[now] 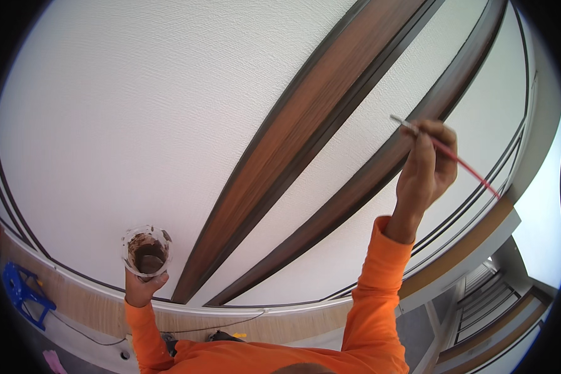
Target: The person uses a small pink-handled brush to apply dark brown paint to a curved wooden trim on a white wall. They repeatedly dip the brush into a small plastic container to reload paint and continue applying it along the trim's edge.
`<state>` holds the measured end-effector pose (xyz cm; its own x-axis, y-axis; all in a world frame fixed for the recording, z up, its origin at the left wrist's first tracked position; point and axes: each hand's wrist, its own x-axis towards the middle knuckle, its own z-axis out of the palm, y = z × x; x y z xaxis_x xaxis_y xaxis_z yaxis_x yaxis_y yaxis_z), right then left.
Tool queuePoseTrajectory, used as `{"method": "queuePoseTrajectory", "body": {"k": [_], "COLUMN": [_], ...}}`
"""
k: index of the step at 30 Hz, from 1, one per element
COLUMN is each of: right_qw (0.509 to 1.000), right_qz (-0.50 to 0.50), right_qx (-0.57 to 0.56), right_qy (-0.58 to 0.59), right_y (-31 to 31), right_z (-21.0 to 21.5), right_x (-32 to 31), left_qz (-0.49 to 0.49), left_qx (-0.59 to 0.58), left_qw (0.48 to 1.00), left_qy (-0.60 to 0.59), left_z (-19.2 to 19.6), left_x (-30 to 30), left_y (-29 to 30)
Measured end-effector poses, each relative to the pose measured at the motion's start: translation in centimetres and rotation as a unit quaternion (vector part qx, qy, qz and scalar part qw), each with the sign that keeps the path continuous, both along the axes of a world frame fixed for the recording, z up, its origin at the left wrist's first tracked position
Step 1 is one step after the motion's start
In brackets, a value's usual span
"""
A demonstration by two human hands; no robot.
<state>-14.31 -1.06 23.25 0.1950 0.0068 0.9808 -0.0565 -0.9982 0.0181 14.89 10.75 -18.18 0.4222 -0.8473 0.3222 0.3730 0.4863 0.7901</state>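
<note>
the right hand (427, 165) is reaching up to the white textured ceiling (137, 112), its fingers clenched around a thin red-handled brush (461, 163). the brush is lying slantwise through the grip, its handle trailing down and to the right past the knuckles, its pale tip sticking out up and to the left of the fingertips. that tip is sitting at the edge of a dark brown trim strip (380, 162); whether it is actually touching the strip cannot be told.

the left hand (142, 288) is grasping a small clear cup (146, 250) from below, holding it upright and well apart from the brush. the cup is smeared inside and is showing a brown liquid at its bottom.

a wider brown wood-grain strip (305, 124) is running across the ceiling between the two hands, beside the narrower one. both arms are wearing orange sleeves (377, 299).

below, a pale wooden band is running where the ceiling is meeting the wall. a blue stool (22, 293) is standing at the far left, and a dark cord (218, 325) is hanging along the band near the cup-holding arm.
</note>
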Motion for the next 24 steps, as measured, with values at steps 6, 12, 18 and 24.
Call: {"method": "queuePoseTrajectory", "body": {"k": [6, 12, 18, 24], "right_qw": [0.999, 0.946, 0.902, 0.882], "right_qz": [0.025, 0.153, 0.181, 0.231], "right_qx": [-0.036, 0.099, 0.282, 0.317], "right_qy": [0.018, 0.269, 0.271, 0.260], "right_y": [-1.1, 3.0, 3.6, 4.0], "right_z": [1.1, -9.9, -13.1, -13.4], "right_x": [2.5, 6.5, 6.3, 7.2], "left_qz": [-0.003, -0.025, -0.056, -0.014], "left_qx": [-0.019, -0.044, -0.091, -0.114], "left_qw": [0.998, 0.994, 0.989, 0.969], "left_qy": [-0.064, -0.094, -0.103, -0.219], "left_z": [2.4, 4.4, 6.6, 9.5], "left_x": [-1.3, 0.5, 0.2, 1.3], "left_y": [-3.4, -1.8, -1.0, 0.3]}}
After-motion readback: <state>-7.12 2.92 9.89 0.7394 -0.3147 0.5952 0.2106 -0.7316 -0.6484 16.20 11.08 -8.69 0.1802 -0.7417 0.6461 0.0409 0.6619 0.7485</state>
